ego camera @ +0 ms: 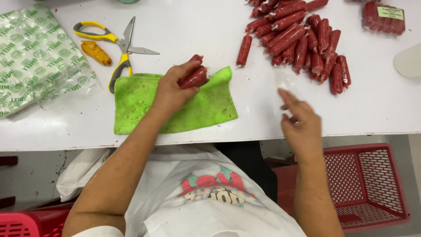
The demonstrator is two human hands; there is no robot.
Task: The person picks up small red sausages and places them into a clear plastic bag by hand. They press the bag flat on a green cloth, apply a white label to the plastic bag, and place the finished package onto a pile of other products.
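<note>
Left hand (175, 87) grip closed on sausages (194, 75) — long axis toward upper right

Bright, even overhead light, soft shadows, mild glare on the white table (272, 127), slight motion blur.

One scissors (119, 46), two baskets (366, 184).

Bare forearms, no sleeves reaching the wrists; a white apron (210, 206) with a red-and-green printed design covers the lap.
</note>
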